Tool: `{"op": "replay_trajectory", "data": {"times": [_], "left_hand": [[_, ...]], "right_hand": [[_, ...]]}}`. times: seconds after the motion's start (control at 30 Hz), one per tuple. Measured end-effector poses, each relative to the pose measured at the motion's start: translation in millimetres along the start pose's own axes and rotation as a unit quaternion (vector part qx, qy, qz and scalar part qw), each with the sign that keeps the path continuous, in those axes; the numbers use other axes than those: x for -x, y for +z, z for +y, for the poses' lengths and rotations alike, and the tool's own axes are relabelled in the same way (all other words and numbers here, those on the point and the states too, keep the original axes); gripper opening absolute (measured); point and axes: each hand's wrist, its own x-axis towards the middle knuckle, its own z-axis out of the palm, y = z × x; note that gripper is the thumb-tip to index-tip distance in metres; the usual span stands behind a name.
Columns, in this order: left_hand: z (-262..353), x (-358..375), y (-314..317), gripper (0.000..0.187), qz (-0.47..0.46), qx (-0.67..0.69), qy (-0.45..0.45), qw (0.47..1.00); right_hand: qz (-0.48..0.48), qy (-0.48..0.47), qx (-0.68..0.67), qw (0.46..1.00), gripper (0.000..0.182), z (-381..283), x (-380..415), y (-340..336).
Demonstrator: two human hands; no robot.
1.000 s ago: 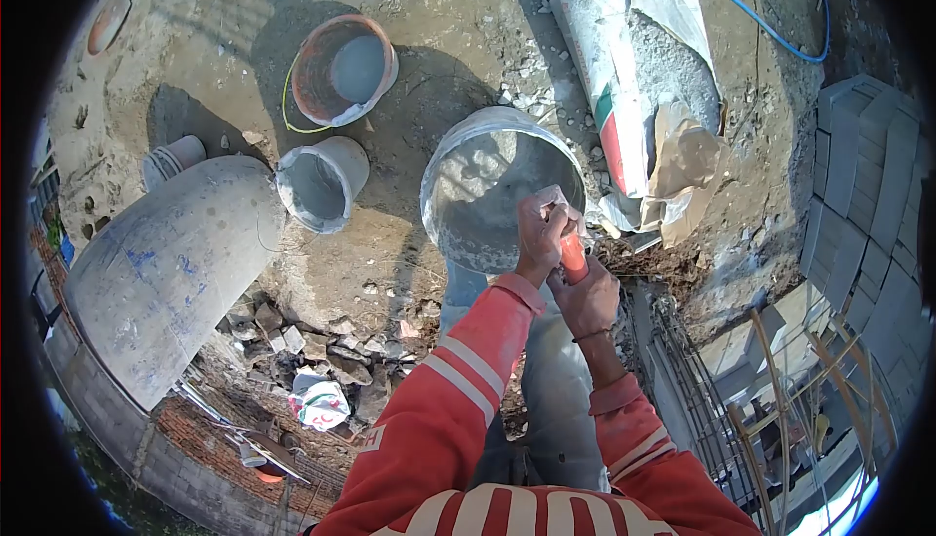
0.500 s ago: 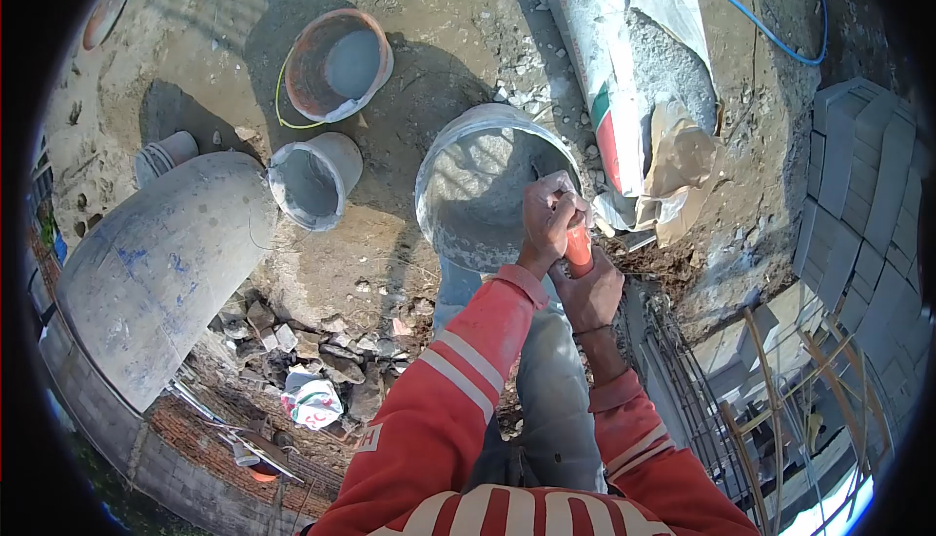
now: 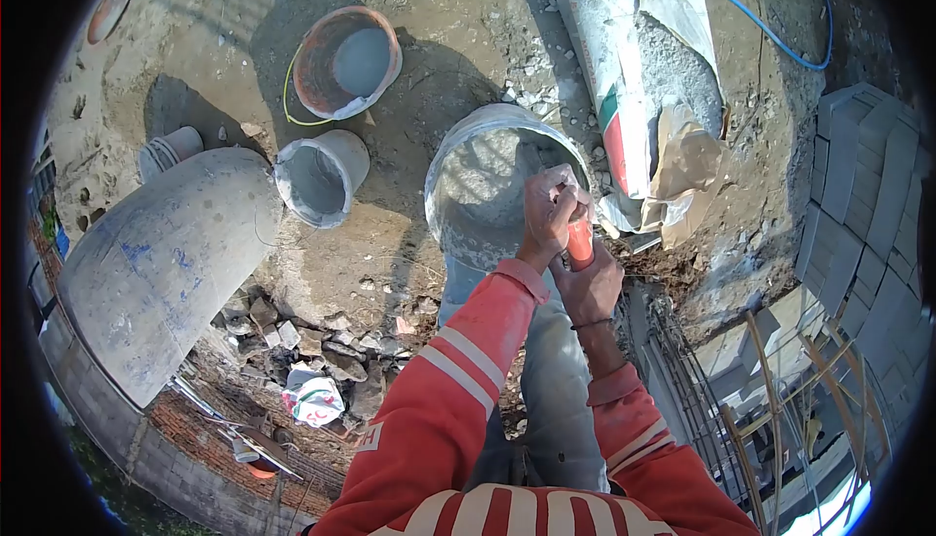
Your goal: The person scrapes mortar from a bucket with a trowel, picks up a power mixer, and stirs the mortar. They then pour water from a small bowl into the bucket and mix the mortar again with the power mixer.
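Observation:
My left hand [image 3: 552, 212] is closed around the upper part of an orange-handled tool [image 3: 580, 245], over the right side of a large round tub. Just below it, my right hand [image 3: 591, 287] is wrapped around the same handle. The tool's far end is hidden by my left hand and the tub, so its kind does not show. Wet grey mortar [image 3: 483, 175] lies inside the tub [image 3: 436, 206], smeared up the walls. The tub stands on the ground in front of my legs.
An opened cement bag [image 3: 606, 68] lies right of the tub. Left stand an orange bucket [image 3: 388, 76] holding grey liquid and a pale bucket [image 3: 358, 160]. A large curved grey slab [image 3: 166, 263], rubble [image 3: 341, 365], stacked blocks [image 3: 858, 175] and a blue hose [image 3: 741, 7] surround me.
The view has shifted slightly, so the tub and buckets appear a little farther right. Both hands keep their grip on the handle, with little visible movement.

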Motion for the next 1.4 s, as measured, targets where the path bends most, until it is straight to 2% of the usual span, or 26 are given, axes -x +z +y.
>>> {"op": "replay_trajectory", "data": {"times": [0.1, 0.27, 0.33, 0.73, 0.8, 0.93, 1.0, 1.1, 1.2, 1.33, 1.4], "left_hand": [[-6.7, 0.9, 3.4, 0.028, -0.015, -0.012, 0.028, 0.999], [-10.9, 8.0, 1.8, 0.028, -0.008, -0.028, 0.014, 0.999], [-9.2, 11.8, -1.1, 0.028, -0.001, -0.031, 0.012, 0.999], [0.6, 23.1, -22.1, 0.024, 0.003, -0.098, -0.017, 0.995], [1.0, 22.0, -27.0, 0.024, -0.009, -0.114, 0.039, 0.993], [6.0, 25.4, -28.9, 0.025, 0.009, -0.082, 0.019, 0.996], [8.5, 24.4, -29.1, 0.025, 0.022, -0.067, -0.031, 0.997], [8.1, 26.4, -32.4, 0.024, 0.023, -0.090, -0.007, 0.996], [12.9, 28.6, -34.0, 0.022, 0.036, -0.073, -0.035, 0.996], [11.9, 30.5, -40.1, 0.021, 0.028, -0.066, -0.022, 0.997], [9.0, 30.4, -44.3, 0.031, 0.023, -0.048, 0.005, 0.999]], "right_hand": [[0.015, -0.011, -0.004, 1.000, 0.043, 7.0, -0.2, 1.3], [0.025, -0.028, -0.017, 0.999, 0.043, 14.4, 5.2, 3.8], [-0.014, 0.029, -0.002, 0.999, 0.044, 12.3, 7.6, 4.2], [-0.057, 0.050, -0.026, 0.997, 0.046, 8.2, 20.8, 22.4], [-0.043, 0.033, -0.030, 0.998, 0.046, 5.1, 18.8, 27.2], [-0.038, 0.018, -0.011, 0.999, 0.046, 1.9, 21.6, 28.9], [-0.039, 0.011, -0.013, 0.999, 0.046, 2.5, 20.9, 27.3], [-0.045, 0.011, -0.016, 0.999, 0.046, -2.6, 22.1, 26.1], [-0.049, 0.007, 0.001, 0.999, 0.046, -1.5, 26.7, 30.9], [-0.058, 0.007, 0.014, 0.998, 0.047, -2.2, 29.5, 35.3], [-0.058, 0.009, 0.011, 0.998, 0.047, -3.6, 29.5, 38.0]]}}
